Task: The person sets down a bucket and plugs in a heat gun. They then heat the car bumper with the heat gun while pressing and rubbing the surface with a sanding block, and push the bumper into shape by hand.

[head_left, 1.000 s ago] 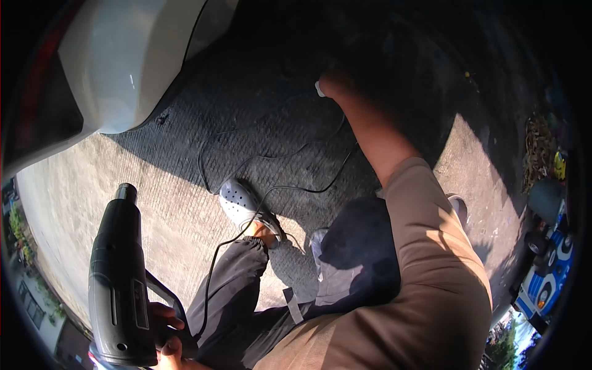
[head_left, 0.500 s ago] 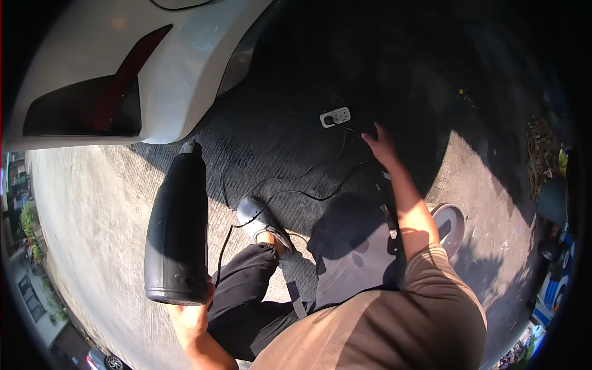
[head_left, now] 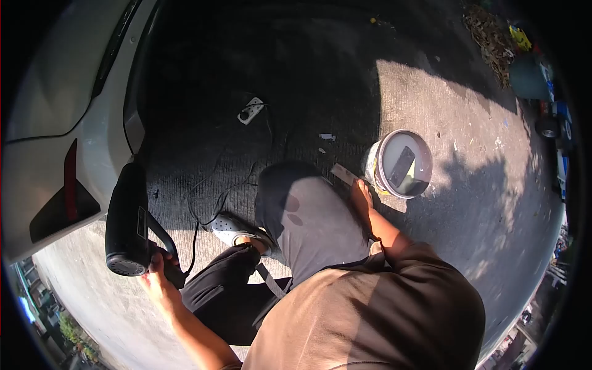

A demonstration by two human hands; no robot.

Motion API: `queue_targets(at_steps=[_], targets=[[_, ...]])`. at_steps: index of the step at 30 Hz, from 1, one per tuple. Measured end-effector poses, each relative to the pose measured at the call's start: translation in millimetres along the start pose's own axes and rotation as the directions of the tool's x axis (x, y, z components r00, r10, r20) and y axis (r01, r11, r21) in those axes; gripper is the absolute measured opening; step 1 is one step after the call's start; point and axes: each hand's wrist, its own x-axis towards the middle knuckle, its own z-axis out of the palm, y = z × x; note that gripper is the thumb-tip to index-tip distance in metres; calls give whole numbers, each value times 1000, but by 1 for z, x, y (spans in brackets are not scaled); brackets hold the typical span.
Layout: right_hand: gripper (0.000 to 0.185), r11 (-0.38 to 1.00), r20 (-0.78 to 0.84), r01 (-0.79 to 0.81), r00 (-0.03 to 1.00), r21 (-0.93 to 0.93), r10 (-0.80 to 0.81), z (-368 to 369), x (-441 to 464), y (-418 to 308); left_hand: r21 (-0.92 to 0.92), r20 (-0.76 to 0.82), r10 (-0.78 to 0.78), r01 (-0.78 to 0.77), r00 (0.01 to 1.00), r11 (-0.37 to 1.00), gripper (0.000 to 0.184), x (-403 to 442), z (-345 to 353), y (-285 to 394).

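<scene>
My left hand (head_left: 161, 280) is wrapped around the handle of a black heat gun (head_left: 126, 222). Its vented rear end faces me, and its nozzle points away, close to the lower edge of a car's pale bumper (head_left: 102, 132). From the handle a black cord (head_left: 196, 237) runs down to the ground. Low beside my knee, my right hand (head_left: 362, 196) has its fingers closed at the near end of a flat, brownish-grey strip (head_left: 343, 173); its material is unclear. Just right of that hand stands a bucket (head_left: 377, 166) of cloudy water with a dark rectangular piece (head_left: 403, 163) in it.
A white power strip (head_left: 251, 111) with a black plug lies on the shaded concrete. Small white scraps (head_left: 327, 136) lie nearer my knee. The cord loops past my grey clog (head_left: 225, 229). Dry leaves (head_left: 487, 37) are heaped at the far right.
My view has turned right, bringing the bucket fully into sight. My right hand has drawn back from its outstretched reach to the strip. The heat gun remains in my left hand, near the bumper.
</scene>
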Motion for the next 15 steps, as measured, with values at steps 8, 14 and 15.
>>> queue_targets(at_steps=[8,14,15], targets=[[49,954,-231,142,951,-265,-206,42,56,-6,-45,-64,-59,56,996,997,18,6,29,0],[53,913,-12,258,961,-315,-276,80,90,-36,-406,221,-67,154,973,901,52,3,46,20],[53,911,30,286,957,-296,-290,80,83,-53,-446,379,-95,271,921,853,60,6,39,17]])
